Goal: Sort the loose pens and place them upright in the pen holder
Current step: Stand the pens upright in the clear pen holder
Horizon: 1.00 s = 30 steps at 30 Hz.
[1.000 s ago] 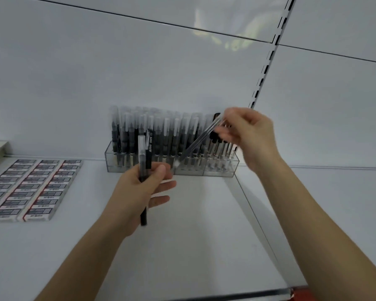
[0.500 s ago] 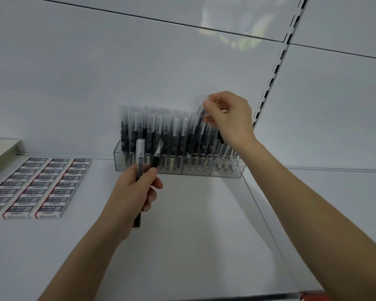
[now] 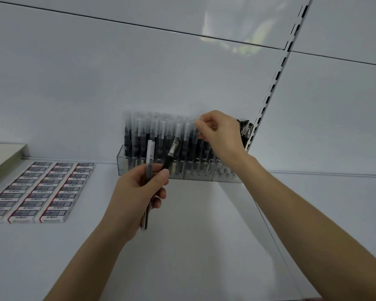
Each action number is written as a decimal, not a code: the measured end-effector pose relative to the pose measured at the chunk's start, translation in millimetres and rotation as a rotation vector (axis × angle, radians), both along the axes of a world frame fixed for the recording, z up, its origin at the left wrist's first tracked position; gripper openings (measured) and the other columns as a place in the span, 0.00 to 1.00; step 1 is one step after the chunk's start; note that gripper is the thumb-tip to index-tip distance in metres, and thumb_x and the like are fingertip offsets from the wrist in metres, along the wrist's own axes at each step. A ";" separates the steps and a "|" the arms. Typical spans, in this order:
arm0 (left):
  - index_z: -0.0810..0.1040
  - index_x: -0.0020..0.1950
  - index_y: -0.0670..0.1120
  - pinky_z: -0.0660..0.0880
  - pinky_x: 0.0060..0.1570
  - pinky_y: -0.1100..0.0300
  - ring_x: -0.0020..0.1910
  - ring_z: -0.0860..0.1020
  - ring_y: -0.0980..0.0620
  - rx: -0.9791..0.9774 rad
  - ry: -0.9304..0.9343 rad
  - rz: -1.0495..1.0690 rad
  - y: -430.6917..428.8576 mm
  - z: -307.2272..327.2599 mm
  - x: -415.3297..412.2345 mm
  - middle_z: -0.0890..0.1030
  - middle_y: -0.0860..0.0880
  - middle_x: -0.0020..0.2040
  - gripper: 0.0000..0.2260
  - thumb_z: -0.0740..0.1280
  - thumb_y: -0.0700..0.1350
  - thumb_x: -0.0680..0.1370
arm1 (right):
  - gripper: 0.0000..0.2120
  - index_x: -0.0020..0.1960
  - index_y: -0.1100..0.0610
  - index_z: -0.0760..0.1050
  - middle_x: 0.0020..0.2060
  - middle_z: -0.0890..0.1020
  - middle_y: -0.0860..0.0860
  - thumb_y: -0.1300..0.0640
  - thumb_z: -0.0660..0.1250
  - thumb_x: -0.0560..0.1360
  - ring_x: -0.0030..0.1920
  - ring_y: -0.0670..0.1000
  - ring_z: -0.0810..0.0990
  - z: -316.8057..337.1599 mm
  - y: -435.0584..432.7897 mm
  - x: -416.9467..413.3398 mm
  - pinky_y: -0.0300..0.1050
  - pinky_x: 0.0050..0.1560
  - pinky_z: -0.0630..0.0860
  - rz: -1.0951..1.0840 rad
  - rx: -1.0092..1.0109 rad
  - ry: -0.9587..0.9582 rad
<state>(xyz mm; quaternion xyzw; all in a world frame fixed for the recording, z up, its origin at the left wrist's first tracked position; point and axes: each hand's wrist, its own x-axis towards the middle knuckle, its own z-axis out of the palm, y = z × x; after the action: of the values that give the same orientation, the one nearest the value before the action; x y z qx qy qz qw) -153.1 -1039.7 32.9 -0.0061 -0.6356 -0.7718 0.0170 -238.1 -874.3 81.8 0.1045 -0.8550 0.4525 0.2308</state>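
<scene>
R hand (image 3: 221, 135) pinches the cap top of a pen (image 3: 196, 137) standing upright in the pen holder (image 3: 123, 164), right of mid-row; prob. seating it. L hand (image 3: 137, 192) grips two loose pens just in front of the holder: clear-capped pen (image 3: 150, 153) near vertical, black pen (image 3: 172, 155) tilted up-right, cap end toward R hand. Black one's likely next. R hand is nearer, and its long axis needs righting to vertical.
</scene>
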 end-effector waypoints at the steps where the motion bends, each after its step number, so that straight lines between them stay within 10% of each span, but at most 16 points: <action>1: 0.78 0.43 0.46 0.70 0.23 0.66 0.24 0.74 0.57 -0.005 0.003 -0.001 0.3 0.6 0.2 0.78 0.50 0.30 0.04 0.65 0.39 0.75 | 0.02 0.45 0.57 0.74 0.38 0.80 0.53 0.59 0.64 0.76 0.42 0.56 0.81 -0.4 -0.3 0.7 0.52 0.49 0.79 -0.002 -0.006 0.002; 30: 0.78 0.45 0.47 0.76 0.28 0.67 0.29 0.80 0.58 0.065 -0.015 0.011 1.9 -0.3 -3.8 0.82 0.51 0.31 0.04 0.66 0.39 0.74 | 0.07 0.46 0.64 0.76 0.34 0.80 0.53 0.60 0.63 0.77 0.40 0.55 0.82 12.9 -1.5 -1.3 0.54 0.50 0.79 0.015 0.191 -0.025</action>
<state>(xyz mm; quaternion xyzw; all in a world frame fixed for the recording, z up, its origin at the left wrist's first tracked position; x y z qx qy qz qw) -156.9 -1037.9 32.6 0.0037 -0.6102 -0.7921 0.0169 -239.4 -875.9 94.7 0.1270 -0.8961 0.3721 0.2058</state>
